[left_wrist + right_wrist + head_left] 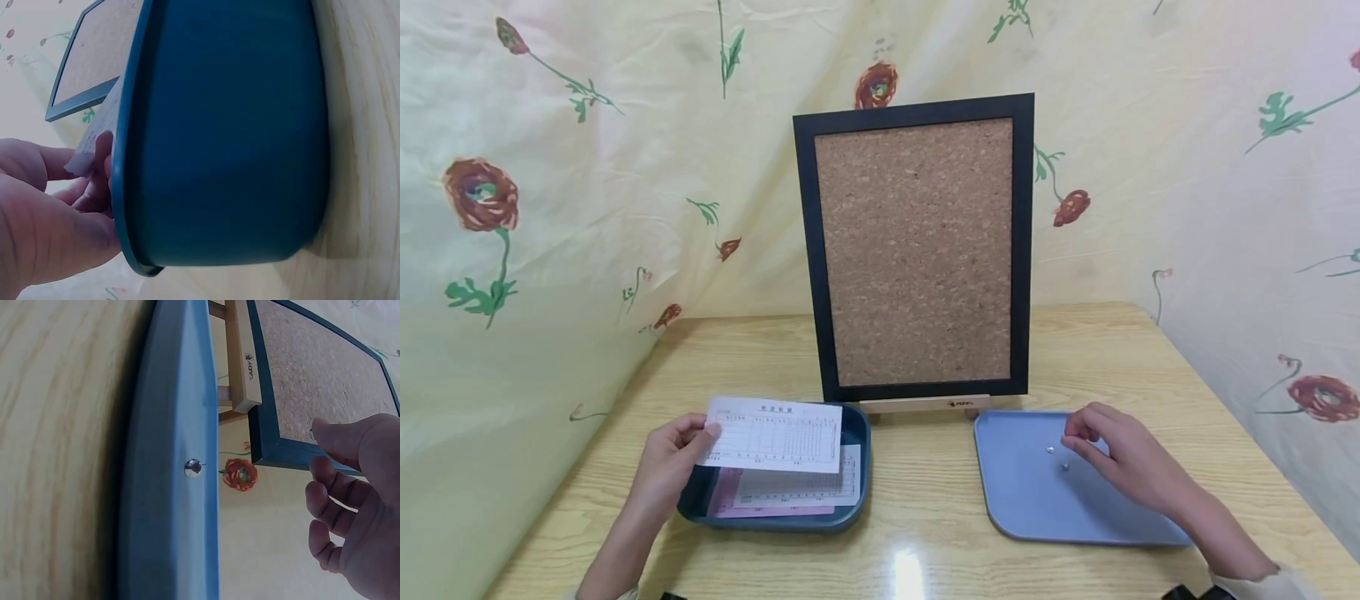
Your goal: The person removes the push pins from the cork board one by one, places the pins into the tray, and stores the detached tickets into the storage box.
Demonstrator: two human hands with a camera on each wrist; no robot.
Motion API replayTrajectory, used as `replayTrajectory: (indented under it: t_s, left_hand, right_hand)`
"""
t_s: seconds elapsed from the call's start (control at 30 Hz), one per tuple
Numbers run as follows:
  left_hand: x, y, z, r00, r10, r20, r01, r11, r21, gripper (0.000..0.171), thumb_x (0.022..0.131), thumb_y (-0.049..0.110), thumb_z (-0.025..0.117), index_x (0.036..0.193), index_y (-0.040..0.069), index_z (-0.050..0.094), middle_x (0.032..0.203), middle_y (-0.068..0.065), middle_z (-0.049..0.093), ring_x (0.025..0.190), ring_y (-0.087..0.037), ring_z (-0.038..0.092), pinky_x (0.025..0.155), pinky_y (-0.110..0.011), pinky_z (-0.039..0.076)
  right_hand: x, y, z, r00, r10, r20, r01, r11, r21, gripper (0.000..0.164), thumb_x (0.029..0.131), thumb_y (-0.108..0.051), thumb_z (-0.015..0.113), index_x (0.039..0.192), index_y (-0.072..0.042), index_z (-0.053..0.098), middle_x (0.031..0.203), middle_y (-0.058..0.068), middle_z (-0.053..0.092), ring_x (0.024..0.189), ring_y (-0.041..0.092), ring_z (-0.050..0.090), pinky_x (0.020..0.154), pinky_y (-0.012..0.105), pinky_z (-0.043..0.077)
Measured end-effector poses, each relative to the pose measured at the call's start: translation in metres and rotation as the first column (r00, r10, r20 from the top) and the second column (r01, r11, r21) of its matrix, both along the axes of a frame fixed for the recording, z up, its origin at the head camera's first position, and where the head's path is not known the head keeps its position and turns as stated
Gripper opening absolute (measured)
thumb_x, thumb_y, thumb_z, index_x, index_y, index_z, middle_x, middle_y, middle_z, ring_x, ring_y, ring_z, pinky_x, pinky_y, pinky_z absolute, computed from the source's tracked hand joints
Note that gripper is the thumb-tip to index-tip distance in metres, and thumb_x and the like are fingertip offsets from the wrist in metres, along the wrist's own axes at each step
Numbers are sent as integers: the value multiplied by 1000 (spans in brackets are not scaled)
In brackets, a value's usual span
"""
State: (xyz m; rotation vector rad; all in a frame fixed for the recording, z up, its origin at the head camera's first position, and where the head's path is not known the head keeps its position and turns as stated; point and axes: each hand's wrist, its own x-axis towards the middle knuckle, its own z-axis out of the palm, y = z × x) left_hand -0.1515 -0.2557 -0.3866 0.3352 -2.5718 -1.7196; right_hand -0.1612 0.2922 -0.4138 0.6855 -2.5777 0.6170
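My left hand (670,454) pinches the left end of a white printed paper form (775,435), held over a dark teal basin (850,521). Inside that basin lie another white form (850,479) and a pink sheet (726,492). In the left wrist view the basin's wall hides part of the paper. Above a blue-grey tray (1015,508), my right hand (1123,454) has thumb and forefinger together. A tiny dark pin tip shows at the thumb in the right wrist view; the fingers hide the rest of this thumbtack. Silver thumbtacks (1065,467) (193,467) lie in the tray.
A black-framed cork board (921,258) stands upright on a wooden base (917,405) behind the basin and tray. Flower-patterned cloth (625,167) hangs at the back and sides of the wooden table (917,492).
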Motion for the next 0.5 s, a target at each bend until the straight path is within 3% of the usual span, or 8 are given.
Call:
replayTrajectory:
  t_s: [0.13,0.27,0.37,0.5]
  left_hand:
    - [-1,-4,-5,999,-33,-33,28,989,-146,27,102,12,55,118,-7,64,82,1,65,72,-3,57,65,-20,49]
    - [3,-5,-4,992,-31,-119,-13,937,-349,24,102,16,56,111,-2,68,77,-7,65,68,-9,54,60,-22,44]
    - [5,-4,0,989,-19,-146,-44,908,-417,24,102,18,55,111,0,68,77,-9,66,67,-12,52,59,-22,42]
    - [7,0,3,978,-28,-208,-72,886,-458,20,101,15,57,109,0,69,74,-8,65,64,-11,50,56,-21,41]
  right_hand:
    - [1,1,-1,1000,3,-9,-3,1000,-3,31,79,-2,80,84,-25,61,83,-19,59,77,-9,49,65,24,49]
    - [1,2,0,1000,-7,3,7,1000,2,28,81,-3,79,84,-26,62,83,-18,60,78,-9,50,66,24,50]
    - [2,2,1,1000,-18,16,18,1000,4,27,82,-4,78,85,-26,62,83,-17,60,79,-9,50,66,25,50]
    - [2,3,3,999,-25,33,25,1000,6,25,83,-5,78,85,-25,63,84,-17,60,79,-8,50,66,25,50]
